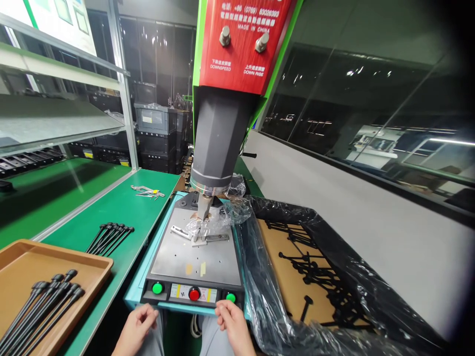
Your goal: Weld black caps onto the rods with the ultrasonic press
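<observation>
Left hand (135,326): loosely curled, empty, at the near edge of the press machine (136,286), just below the left green button (157,288).
Right hand (232,322): fingers bent, holding nothing, touching the edge under the right green button (230,297).
Red button (194,294): between the greens; best left alone.
Workpiece (200,238): small metal piece on the plate (196,264), under the press head (217,143), part-veiled by clear film.
Care: my judgement is that both hands belong at the buttons, well off the plate.
Left: tray (33,264) of black rods (48,296) on the table (122,207).

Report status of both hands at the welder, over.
Left hand empty, at console edge below left green button. Right hand empty, under right green button. Clear plastic film bunched beside the horn.
</observation>
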{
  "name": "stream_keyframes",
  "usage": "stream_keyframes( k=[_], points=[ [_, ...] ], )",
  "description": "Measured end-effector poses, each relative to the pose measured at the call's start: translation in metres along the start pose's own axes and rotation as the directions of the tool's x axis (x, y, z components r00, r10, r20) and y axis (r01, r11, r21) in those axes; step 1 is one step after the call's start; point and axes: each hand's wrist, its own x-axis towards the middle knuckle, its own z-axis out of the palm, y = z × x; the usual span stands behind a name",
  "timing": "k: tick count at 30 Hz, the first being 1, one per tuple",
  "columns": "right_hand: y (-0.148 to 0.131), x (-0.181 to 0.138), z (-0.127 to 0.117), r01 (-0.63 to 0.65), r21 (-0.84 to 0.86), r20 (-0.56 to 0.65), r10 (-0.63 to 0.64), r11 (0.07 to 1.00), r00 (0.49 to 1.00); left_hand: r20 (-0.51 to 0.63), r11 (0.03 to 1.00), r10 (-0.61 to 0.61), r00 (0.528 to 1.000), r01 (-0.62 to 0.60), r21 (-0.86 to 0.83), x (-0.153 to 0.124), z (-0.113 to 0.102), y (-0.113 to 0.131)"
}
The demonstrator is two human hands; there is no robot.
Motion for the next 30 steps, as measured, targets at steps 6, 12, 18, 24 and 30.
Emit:
stream_keyframes(
  k=[6,12,18,24,30],
  points=[
    [-0.016,-0.001,0.004,0.037,0.013,0.044,-0.037,0.999,0.998,0.052,0.993,-0.113,0.992,0.114,-0.017,-0.01,0.005,-0.022],
    [-0.041,0.01,0.015,0.062,0.036,0.101,-0.066,0.997,0.993,-0.001,0.973,-0.214,0.977,0.213,-0.091,-0.015,0.019,-0.048],
    [-0.066,0.048,0.039,0.07,0.035,0.14,-0.074,0.997,0.987,0.084,0.983,-0.152,0.985,0.159,-0.092,-0.01,0.02,-0.009],
    [-0.086,0.098,0.063,0.083,0.044,0.107,-0.087,0.996,0.99,0.031,0.989,0.096,0.995,-0.092,-0.112,0.053,0.015,0.109],
    [-0.092,0.13,0.08,0.093,-0.052,0.136,-0.085,0.994,0.987,-0.109,0.928,-0.014,0.994,-0.028,-0.371,0.131,0.029,0.193]
  ],
)
